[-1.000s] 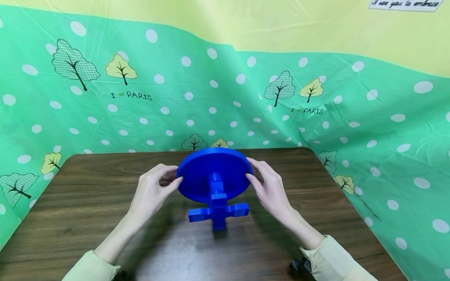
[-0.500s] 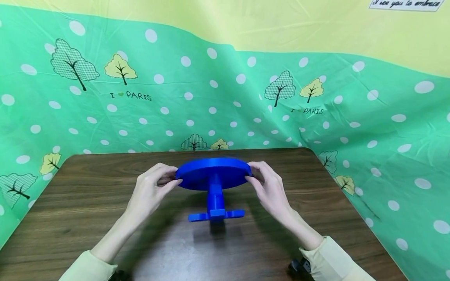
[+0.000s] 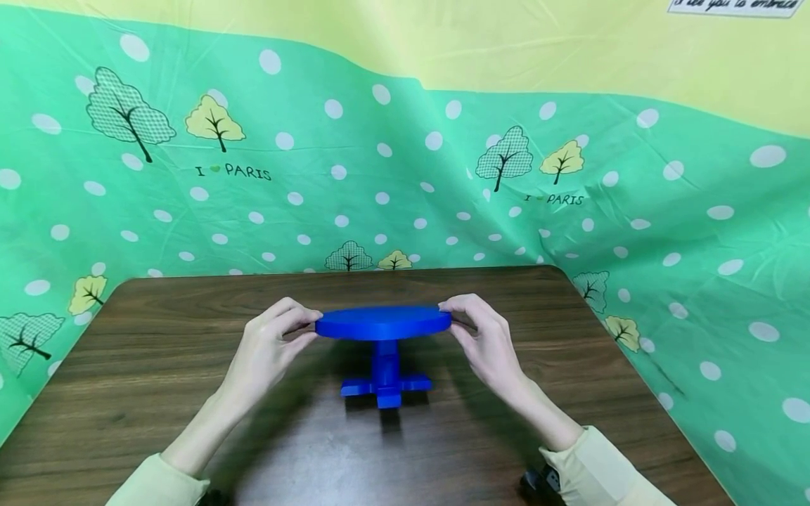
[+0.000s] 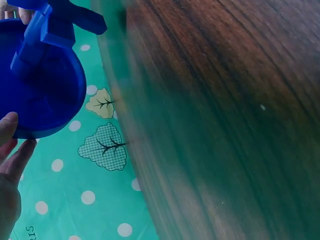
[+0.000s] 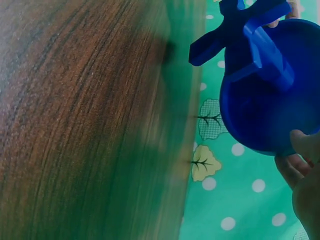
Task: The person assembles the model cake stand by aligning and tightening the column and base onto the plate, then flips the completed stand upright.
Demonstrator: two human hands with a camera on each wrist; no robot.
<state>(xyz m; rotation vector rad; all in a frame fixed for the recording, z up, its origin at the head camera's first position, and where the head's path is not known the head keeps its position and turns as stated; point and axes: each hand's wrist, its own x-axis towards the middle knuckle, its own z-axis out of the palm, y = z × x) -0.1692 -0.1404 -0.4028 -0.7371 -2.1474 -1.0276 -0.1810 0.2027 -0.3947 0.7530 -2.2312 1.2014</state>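
A blue toy pedestal table with a round top is nearly upright in the middle of the head view. Its short column ends in a cross-shaped foot, close over the wooden tabletop with dark shadow beneath. My left hand pinches the left edge of the round top, thumb below and fingers above. On the opposite edge my right hand pinches in the same way. Both wrist views look up at the hollow underside and the foot's arms.
The brown wooden tabletop stretches out on all sides of the hands. Behind it hangs a green and yellow cloth with dots and printed trees. A small black device sits by the right sleeve.
Both hands have turned the toy table from tipped back, underside showing, to nearly upright. Its round top now appears edge-on and lower, and the hands keep their hold.
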